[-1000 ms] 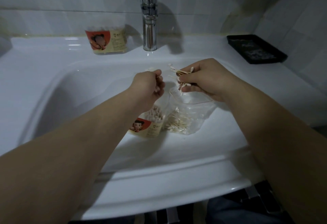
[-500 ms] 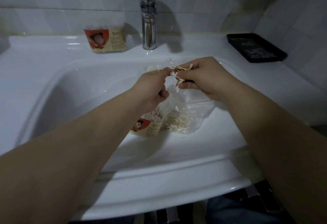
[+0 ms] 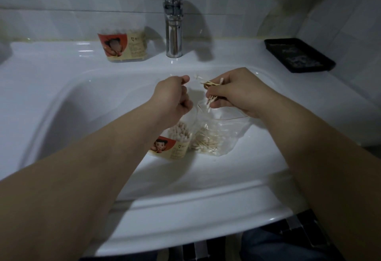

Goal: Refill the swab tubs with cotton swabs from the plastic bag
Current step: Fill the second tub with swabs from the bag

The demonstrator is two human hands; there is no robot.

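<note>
Where the basin dips, a swab tub packed with upright white tips touches the plastic bag. Above, the right hand has its grip curled round splayed wooden swabs pointing left and down; the left hand pinches a single swab.

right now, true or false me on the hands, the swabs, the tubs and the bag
1. The right hand grips a bundle of cotton swabs. True.
2. The near tub is empty. False: swabs stand packed in it.
3. A second tub stands on the ledge, left of the tap. True.
4. The plastic bag lies on the black tray. False: it sits in the basin beside the near tub; the tray is on the back right ledge.
5. The left hand lies flat on the basin. False: it is raised, fingers curled, pinching what looks like a swab.
</note>
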